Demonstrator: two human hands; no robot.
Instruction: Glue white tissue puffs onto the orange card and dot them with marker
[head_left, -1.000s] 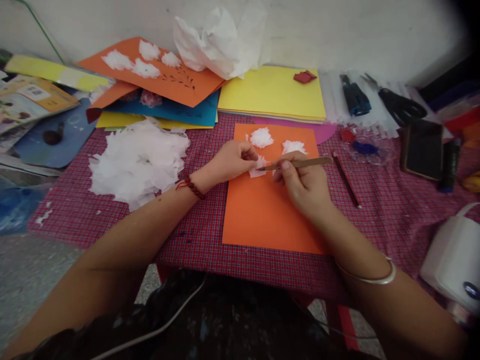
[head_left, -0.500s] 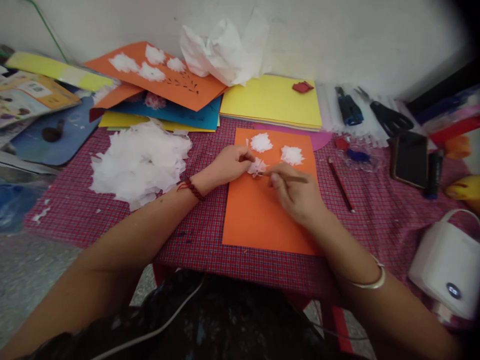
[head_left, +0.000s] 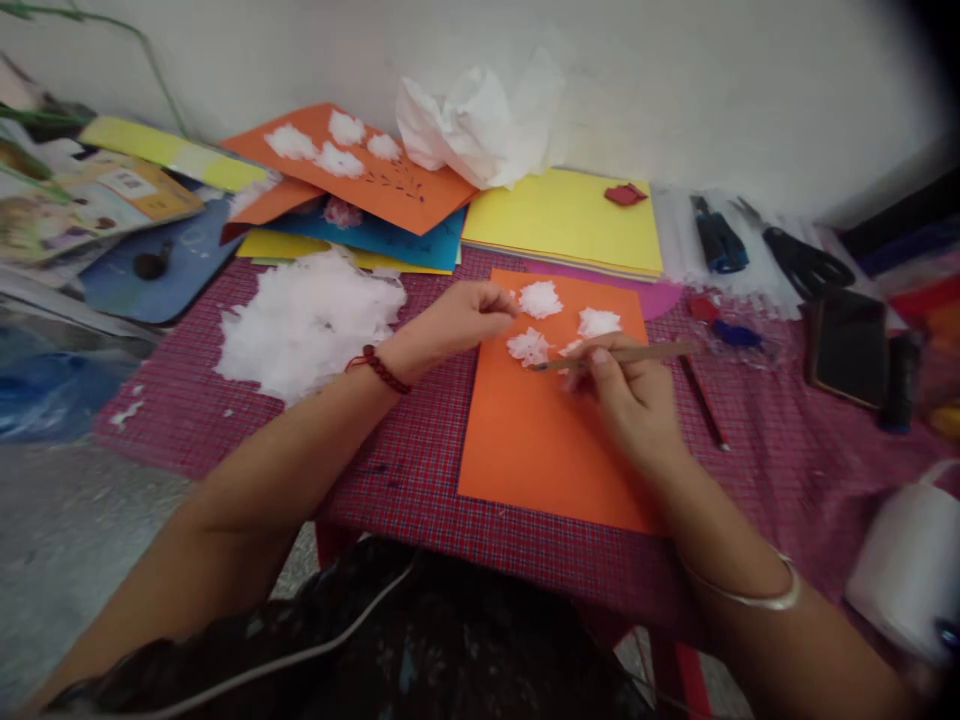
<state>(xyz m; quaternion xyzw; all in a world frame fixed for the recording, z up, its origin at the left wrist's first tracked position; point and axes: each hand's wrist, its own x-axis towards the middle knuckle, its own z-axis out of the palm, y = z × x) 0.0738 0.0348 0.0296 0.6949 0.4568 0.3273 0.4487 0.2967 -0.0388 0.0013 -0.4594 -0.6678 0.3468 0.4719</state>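
A paintbrush lies in my right hand, its tip pointing left over the orange sheet. Just beyond that tip is a white paper flower. Two more paper flowers sit higher on the sheet, and a white bit shows partly behind my right fingers. My left hand hovers at the sheet's upper left edge, thumb and fingers brought together; whether anything small is between them is hidden.
A heap of white paper pieces lies left. Behind are a decorated orange sheet, yellow sheets and crumpled white paper. Rightward lie a red pencil-like stick, scissors, a phone and a white device.
The brush and my right hand have drawn back to the right, off the flower. My left fingers have come away from that flower toward the upper left. The whole view has shifted slightly.
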